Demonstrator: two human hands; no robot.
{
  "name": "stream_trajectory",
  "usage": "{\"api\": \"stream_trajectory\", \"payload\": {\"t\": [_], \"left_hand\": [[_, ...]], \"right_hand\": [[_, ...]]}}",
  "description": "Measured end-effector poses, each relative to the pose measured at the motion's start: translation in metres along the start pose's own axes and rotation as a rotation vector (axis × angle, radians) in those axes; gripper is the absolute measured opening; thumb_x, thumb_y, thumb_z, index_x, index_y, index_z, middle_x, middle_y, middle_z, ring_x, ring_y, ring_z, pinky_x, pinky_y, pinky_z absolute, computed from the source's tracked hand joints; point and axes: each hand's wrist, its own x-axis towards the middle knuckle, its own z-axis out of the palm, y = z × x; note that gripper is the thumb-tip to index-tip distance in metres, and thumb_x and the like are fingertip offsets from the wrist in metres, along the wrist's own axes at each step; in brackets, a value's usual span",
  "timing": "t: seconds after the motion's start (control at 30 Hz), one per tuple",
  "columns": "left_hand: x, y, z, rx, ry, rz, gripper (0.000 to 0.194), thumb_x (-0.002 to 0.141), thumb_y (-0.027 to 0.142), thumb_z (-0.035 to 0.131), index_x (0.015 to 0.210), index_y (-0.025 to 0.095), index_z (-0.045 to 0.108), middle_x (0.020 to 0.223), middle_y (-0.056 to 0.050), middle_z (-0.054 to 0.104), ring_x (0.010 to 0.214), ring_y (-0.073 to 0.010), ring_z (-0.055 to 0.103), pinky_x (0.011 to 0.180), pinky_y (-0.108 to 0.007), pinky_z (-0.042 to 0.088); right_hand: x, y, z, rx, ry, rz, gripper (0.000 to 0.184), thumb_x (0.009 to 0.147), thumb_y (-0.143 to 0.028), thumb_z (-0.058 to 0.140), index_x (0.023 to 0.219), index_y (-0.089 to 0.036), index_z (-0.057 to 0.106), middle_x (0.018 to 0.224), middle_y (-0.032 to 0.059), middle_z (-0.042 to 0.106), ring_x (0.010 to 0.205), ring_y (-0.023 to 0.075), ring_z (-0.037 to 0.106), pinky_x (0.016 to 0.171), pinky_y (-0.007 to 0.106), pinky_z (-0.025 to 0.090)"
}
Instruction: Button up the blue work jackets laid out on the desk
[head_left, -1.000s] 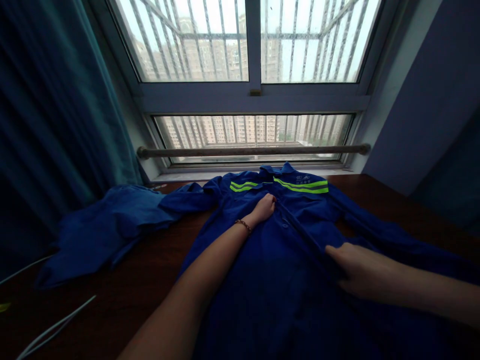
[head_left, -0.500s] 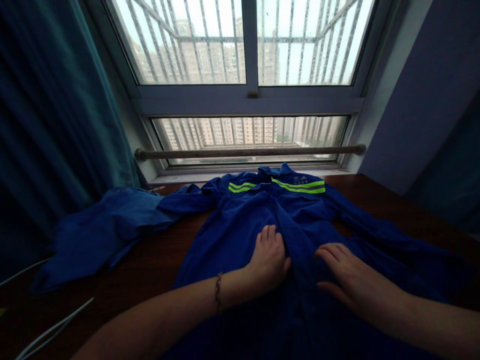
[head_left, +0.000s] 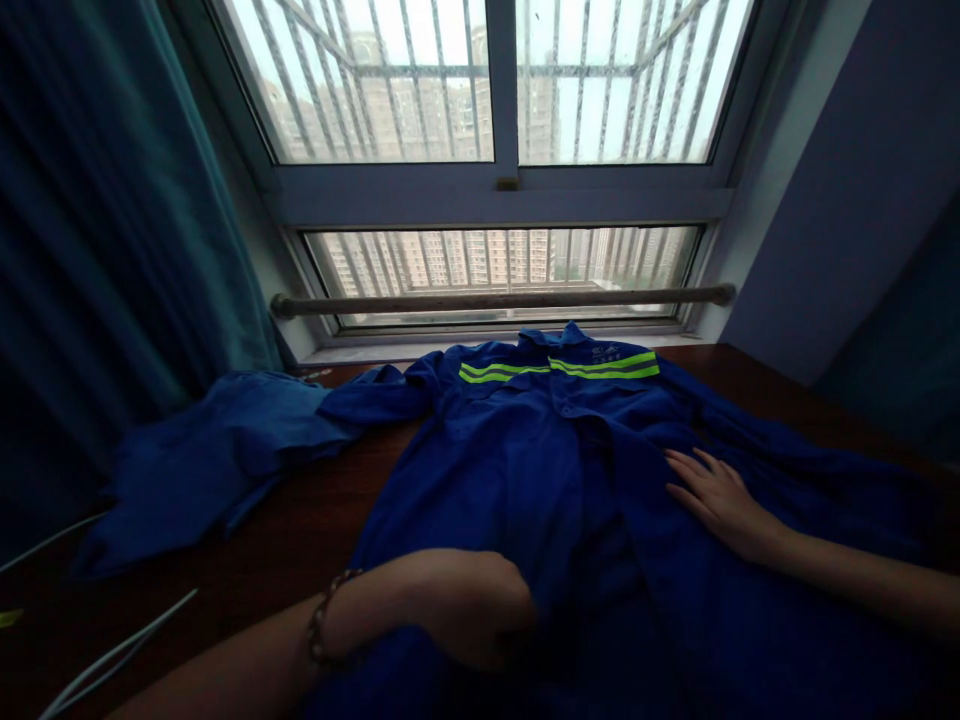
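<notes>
Dimly, a window (head_left: 506,208) lights jacket (head_left: 480,470) and brown surface (head_left: 337,500).

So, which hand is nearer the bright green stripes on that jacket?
Right. The right hand lies on the jacket, a little below the green stripes; the left hand is lower in the view, farther from them.

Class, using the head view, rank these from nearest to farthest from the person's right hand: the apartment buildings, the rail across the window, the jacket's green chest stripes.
From the right hand:
1. Green chest stripes: on the blue jacket, ahead.
2. Rail: beyond the collar, across the window.
3. Apartment buildings: outside.
</notes>
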Motion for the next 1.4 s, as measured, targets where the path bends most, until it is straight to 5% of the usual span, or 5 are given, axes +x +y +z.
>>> {"api": "stream_trajectory", "payload": {"t": [0.17,0.4,0.63,0.83,1.4], "left_hand": [[-0.015,-0.003,-0.03,-0.243,-0.205,-0.014,0.025,0.068,0.021,0.065,0.048,0.017,0.05,0.046,0.005,0.05,0.041,-0.0088,0.046,0.039,-0.019,0.03],[0.066,-0.034,-0.037,-0.201,0.565,-0.331,0.017,0.08,0.025,0.041,0.077,0.016,0.056,0.072,-0.004,0.06,0.063,-0.0156,0.055,0.055,-0.024,0.039],[0.103,-0.058,-0.003,-0.139,0.824,-0.476,0.013,0.074,0.02,0.049,0.086,0.016,0.048,0.089,-0.006,0.053,0.078,-0.0168,0.052,0.067,-0.026,0.04],[0.087,-0.065,-0.003,-0.326,0.773,-0.383,0.016,0.067,0.024,0.06,0.076,0.017,0.049,0.074,0.001,0.052,0.066,-0.0135,0.048,0.055,-0.023,0.034],[0.103,-0.079,0.005,-0.832,0.877,-0.299,0.019,0.062,0.029,0.064,0.071,0.014,0.054,0.056,0.005,0.051,0.05,-0.0091,0.046,0.044,-0.019,0.031]], "right_hand": [[0.017,-0.044,-0.033,0.075,0.201,-0.098,0.045,0.085,-0.048,0.035,0.111,-0.014,0.048,0.115,0.0109,0.049,0.108,0.0237,0.041,0.092,0.038,0.034],[0.058,-0.105,-0.032,-0.027,0.057,-0.069,0.029,0.078,-0.044,0.045,0.086,-0.017,0.05,0.083,0.0075,0.059,0.076,0.0218,0.056,0.061,0.03,0.04],[0.051,-0.112,-0.017,-0.143,0.163,-0.066,0.015,0.076,-0.026,0.041,0.086,-0.017,0.048,0.077,0.007,0.058,0.073,0.022,0.054,0.058,0.03,0.034],[0.037,-0.114,-0.029,-0.159,0.298,-0.322,0.021,0.082,-0.021,0.035,0.094,-0.016,0.052,0.086,0.0094,0.055,0.081,0.0213,0.047,0.066,0.031,0.033],[0.054,-0.086,-0.028,0.088,-0.226,-0.003,0.016,0.08,-0.014,0.038,0.079,-0.015,0.054,0.083,0.0099,0.059,0.077,0.0186,0.057,0.061,0.025,0.036]]}}
